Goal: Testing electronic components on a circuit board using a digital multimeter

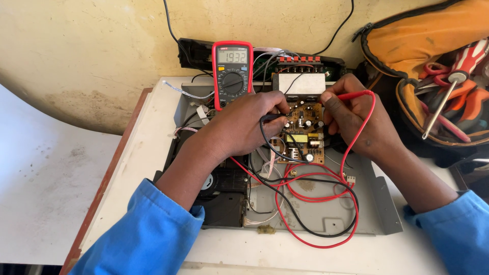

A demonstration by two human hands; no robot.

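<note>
Head view: left hand pinches the black probe, right hand the red probe, both on the brown circuit board; probing under way, steady tips needed.

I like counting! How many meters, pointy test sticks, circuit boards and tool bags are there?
Meter: 1
Test sticks: 2, a black one in the left hand and a red one in the right hand
Circuit board: 1
Tool bag: 1
Total: 5
</note>
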